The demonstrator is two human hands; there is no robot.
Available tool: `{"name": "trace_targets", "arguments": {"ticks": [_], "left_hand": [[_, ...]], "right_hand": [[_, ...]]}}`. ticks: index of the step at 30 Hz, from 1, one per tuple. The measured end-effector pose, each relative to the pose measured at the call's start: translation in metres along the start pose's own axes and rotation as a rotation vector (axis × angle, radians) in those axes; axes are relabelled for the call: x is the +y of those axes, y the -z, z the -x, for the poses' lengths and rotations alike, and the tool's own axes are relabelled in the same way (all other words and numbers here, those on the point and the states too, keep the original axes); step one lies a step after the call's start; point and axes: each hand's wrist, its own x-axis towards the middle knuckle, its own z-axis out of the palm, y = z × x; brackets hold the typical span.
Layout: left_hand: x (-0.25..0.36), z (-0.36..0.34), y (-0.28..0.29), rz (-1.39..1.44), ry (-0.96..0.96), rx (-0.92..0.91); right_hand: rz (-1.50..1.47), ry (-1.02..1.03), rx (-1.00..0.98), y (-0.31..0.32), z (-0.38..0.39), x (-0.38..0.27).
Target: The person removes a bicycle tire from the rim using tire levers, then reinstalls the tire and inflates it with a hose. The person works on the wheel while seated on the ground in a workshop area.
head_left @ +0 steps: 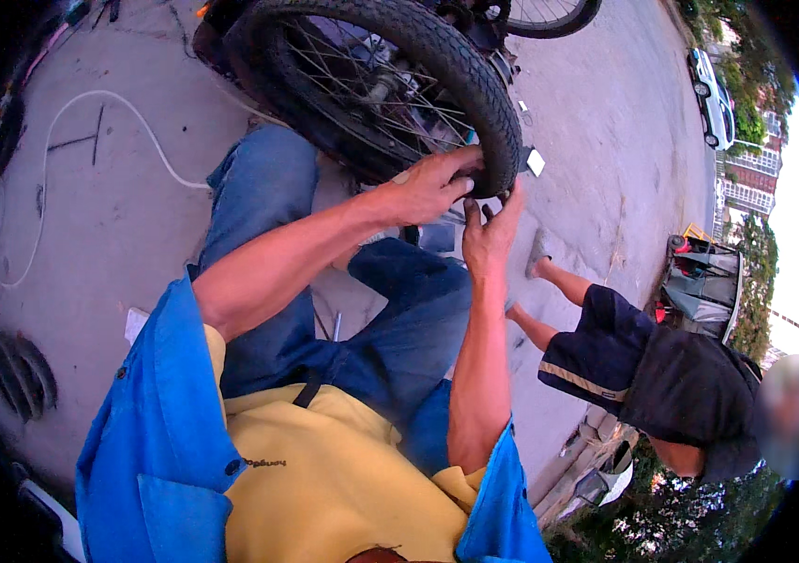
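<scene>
A black, knobby bicycle-type tire (418, 42) sits around a spoked wheel (385, 87) that leans over my knees. My left hand (429, 186) is closed on the tire's near lower edge, its fingers reaching to the inner side by the rim. Just right of it, my right hand (491, 230) grips the same stretch of tire from the outside, thumb and fingers bent around it. The fingertips look dark and smudged. Part of the tire between the two hands is hidden by my fingers.
A pale hose (123, 97) curves across the pavement at left, near a dark ribbed object (21, 375). A second wheel (550, 17) is at the top. One person (643, 361) stands close on the right, with a loaded cart (700, 286) and a parked white car (711, 98) beyond.
</scene>
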Motion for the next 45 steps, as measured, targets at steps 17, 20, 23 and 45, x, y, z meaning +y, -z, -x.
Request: {"name": "trace_targets", "arguments": {"ticks": [17,20,23,45], "left_hand": [[-0.043,0.025,-0.014,-0.637,-0.109,0.078],[-0.042,0.014,-0.011,-0.610,0.022,0.112],[-0.042,0.004,-0.001,-0.655,0.117,0.124],[-0.012,-0.014,0.005,-0.200,-0.048,-0.086]], "right_hand": [[0.142,0.043,0.159,-0.011,-0.013,-0.019],[0.262,0.084,0.209,-0.012,-0.019,-0.035],[0.291,0.073,0.211,-0.015,-0.024,-0.040],[0.226,0.127,0.026,0.015,-0.028,-0.047]]}}
